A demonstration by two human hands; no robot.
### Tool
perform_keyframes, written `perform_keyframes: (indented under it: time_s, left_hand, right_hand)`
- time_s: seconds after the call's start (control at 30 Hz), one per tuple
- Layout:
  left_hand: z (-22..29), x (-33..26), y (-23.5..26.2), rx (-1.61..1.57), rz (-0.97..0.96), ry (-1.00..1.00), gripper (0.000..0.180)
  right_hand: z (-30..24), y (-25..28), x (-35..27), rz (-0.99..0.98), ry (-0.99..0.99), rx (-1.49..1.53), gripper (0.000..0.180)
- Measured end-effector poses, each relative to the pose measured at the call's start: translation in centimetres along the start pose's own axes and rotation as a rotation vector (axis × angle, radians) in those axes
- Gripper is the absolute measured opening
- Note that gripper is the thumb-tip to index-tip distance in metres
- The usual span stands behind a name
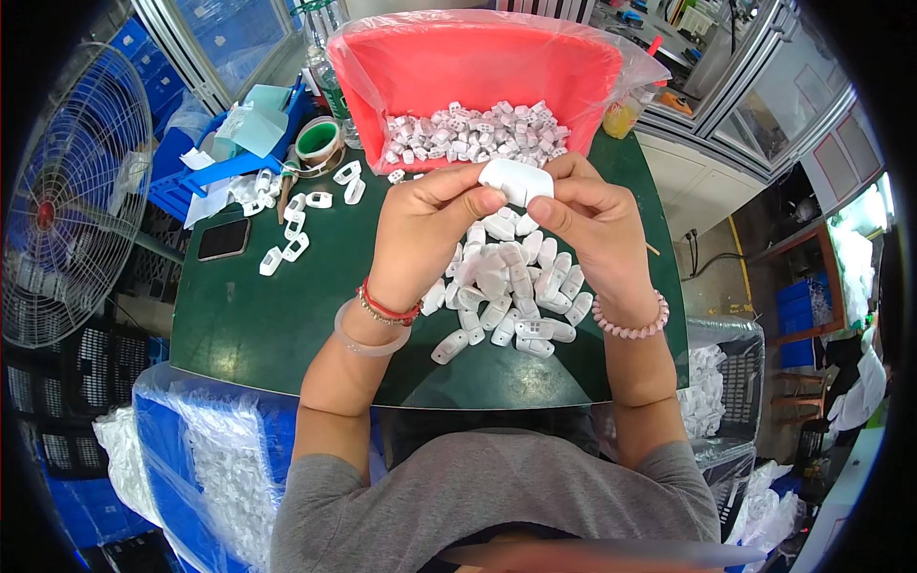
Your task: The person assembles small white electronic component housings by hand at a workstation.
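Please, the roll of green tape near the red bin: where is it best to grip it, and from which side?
Probably from above: the roll of green tape lies flat on the green table with its hole upward. Pinch its wall at the near rim, one finger inside the hole; white parts crowd its right.

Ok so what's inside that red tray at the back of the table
The red tray, lined with clear plastic, holds a heap of small white plastic pieces along its near edge. Whatever lies beneath the heap is covered.

A dark phone (223, 238) lies on my bench's (287, 325) left, its rectangular screen black; a label-wrapped bottle (331, 91) stands behind.
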State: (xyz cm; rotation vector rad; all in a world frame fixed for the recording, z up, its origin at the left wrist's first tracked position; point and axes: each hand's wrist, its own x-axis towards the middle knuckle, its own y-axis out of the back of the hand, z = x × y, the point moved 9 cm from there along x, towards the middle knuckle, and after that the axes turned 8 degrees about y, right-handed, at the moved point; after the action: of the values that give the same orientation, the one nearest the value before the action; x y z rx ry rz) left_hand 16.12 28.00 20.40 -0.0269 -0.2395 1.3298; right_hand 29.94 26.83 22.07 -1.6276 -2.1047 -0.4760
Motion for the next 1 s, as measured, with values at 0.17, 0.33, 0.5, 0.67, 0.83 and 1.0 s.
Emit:
perform_keyframes:
  time_s: [0.17, 0.33, 0.5, 0.67, 0.83, 1.0]
  left_hand:
    - [-0.3, 0.0, -0.2, -0.032, -0.064, 0.045, 0.019]
    - [-0.6, 0.1, -0.8, -0.2, -0.218, 0.049, 0.017]
    - [-2.0, 0.8, -0.9, -0.251, -0.321, 0.138, 0.02]
    - [-1.0, 2.1, 1.6, 0.091, -0.085, 0.032, 0.028]
    - [-6.5, 6.2, 7.9, 0.877, -0.04, 0.22, 0.028]
    - [-13.1, 2.9, 8.0, 1.213, 0.009, -0.091, 0.029]
  right_hand:
    - [0.2, -0.5, 0.0, 0.015, -0.013, 0.073, 0.016]
    - [1.9, -0.8, -0.1, -0.048, -0.072, 0.321, 0.017]
    - [3.3, -1.2, -0.2, -0.011, -0.128, 0.473, 0.017]
    - [3.8, 1.8, 0.9, 0.096, -0.098, -0.054, 0.022]
    - [10.0, 2.8, -0.8, -0.506, -0.323, -0.37, 0.031]
    - [12.1, 1.8, -2.8, -0.701, -0.399, -0.556, 0.031]
